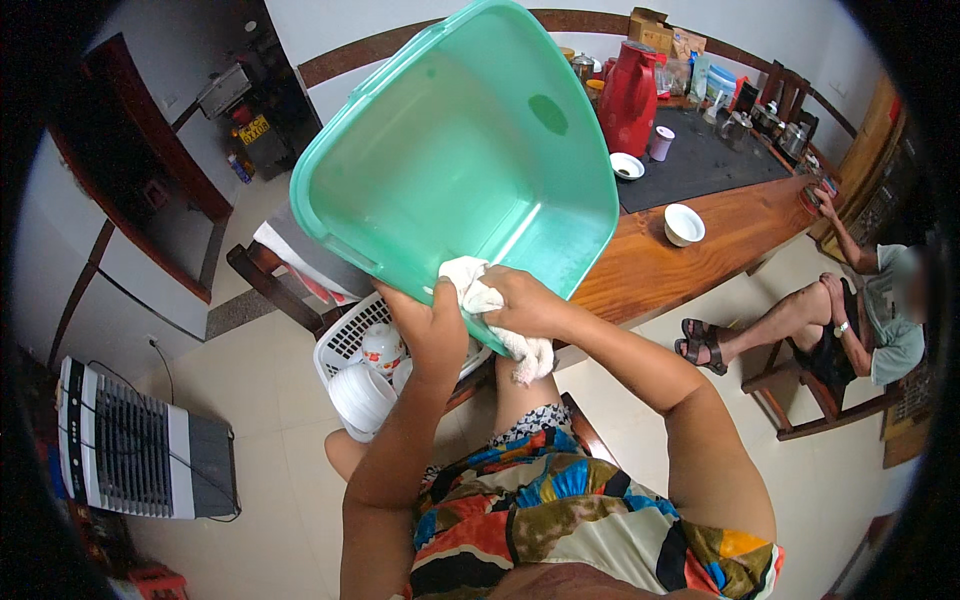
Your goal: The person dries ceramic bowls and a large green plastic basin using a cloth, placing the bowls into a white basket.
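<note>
A large green plastic bin (420, 157) is tilted up before me, its open side facing me. My left hand (427, 322) grips the bin's near rim, thumb on top. A crumpled white cloth (472, 281) is bunched in my right hand (525, 300), pressed over the same rim, and its loose end hangs down outside. Under my left forearm stands a white plastic basket (341, 337) with white bowls (364, 394) and a floral-patterned bowl (382, 346). Part of the basket is hidden by the bin and my arm.
A wooden table (675, 259) extends to the right, carrying a white cup (683, 225), a small white bowl (626, 166) and a red thermos jug (630, 101). A seated person (847, 322) reaches to its far end. An air cooler (142, 439) stands at left.
</note>
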`<control>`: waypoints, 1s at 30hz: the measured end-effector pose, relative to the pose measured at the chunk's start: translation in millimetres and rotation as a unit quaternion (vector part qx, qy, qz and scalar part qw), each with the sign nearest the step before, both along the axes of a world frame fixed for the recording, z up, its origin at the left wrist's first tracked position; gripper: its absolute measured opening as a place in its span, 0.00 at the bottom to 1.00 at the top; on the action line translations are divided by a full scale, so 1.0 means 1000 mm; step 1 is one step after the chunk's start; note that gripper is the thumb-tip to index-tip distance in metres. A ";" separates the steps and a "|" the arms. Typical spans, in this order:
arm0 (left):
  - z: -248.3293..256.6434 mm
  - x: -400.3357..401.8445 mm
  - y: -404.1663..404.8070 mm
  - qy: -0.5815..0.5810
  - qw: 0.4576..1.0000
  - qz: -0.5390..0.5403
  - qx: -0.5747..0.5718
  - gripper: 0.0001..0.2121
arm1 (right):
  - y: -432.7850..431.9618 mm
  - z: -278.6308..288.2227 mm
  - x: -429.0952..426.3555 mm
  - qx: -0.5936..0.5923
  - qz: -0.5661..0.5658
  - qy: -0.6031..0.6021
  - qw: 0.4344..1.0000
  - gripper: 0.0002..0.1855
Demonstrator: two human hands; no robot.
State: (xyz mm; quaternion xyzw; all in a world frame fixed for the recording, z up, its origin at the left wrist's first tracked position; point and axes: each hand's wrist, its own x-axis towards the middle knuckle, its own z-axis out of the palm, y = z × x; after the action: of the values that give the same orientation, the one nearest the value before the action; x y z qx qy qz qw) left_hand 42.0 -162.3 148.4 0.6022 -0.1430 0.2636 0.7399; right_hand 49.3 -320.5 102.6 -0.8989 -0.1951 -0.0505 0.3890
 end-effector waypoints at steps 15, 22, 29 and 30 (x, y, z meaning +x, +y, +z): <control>0.015 0.023 0.003 -0.022 0.996 -0.009 0.080 0.24 | -0.052 0.017 0.050 -0.329 -0.190 -0.067 0.923 0.21; 0.010 0.022 0.004 -0.032 0.991 0.055 0.120 0.22 | 0.015 0.010 0.017 -0.192 0.010 -0.067 0.979 0.17; 0.005 0.030 0.017 -0.060 0.988 0.035 0.137 0.21 | -0.054 0.021 0.068 -0.419 -0.173 -0.103 0.886 0.08; 0.003 0.028 0.019 -0.052 0.986 0.049 0.149 0.21 | -0.058 0.024 0.068 -0.419 -0.171 -0.108 0.885 0.08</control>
State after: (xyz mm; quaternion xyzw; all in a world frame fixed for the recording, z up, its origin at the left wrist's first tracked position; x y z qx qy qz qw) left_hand 70.4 -143.4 151.6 0.6975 -0.1887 0.3064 0.6197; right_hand 117.2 -378.8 126.9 -0.9866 -0.0822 -0.1265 -0.0622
